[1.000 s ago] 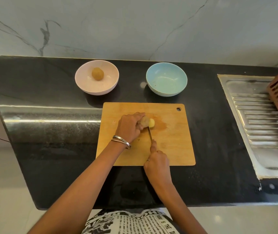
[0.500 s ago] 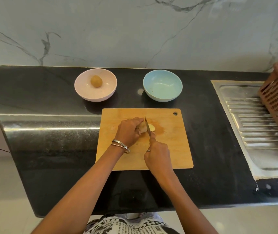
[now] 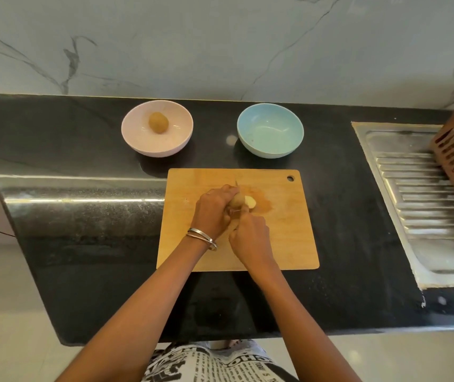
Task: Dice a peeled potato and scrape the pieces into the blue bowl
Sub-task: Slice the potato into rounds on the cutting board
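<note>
Nearest us, on the near half of the cutting board (image 3: 289, 244), our right hand (image 3: 252, 238) is curling around the handle of the knife (image 3: 237, 185), whose blade is mostly hidden between the hands; only its tip is showing past the potato. Just beyond, at the board's middle, our left hand (image 3: 214, 209) is gripping the potato (image 3: 238, 200) with bent fingers, and a pale cut slice (image 3: 250, 202) is leaning against the potato's right side.

Past the board's far edge, to the right, the blue bowl (image 3: 270, 130) is sitting with nothing in it. To the far left of the board, the pink bowl (image 3: 157, 128) is holding a second potato (image 3: 158, 122).

We are judging the dicing as barely begun. The potato is small and round, so it could roll under the blade, and our left fingertips are lying close to the cut line; a slip would bring the edge onto them.
</note>
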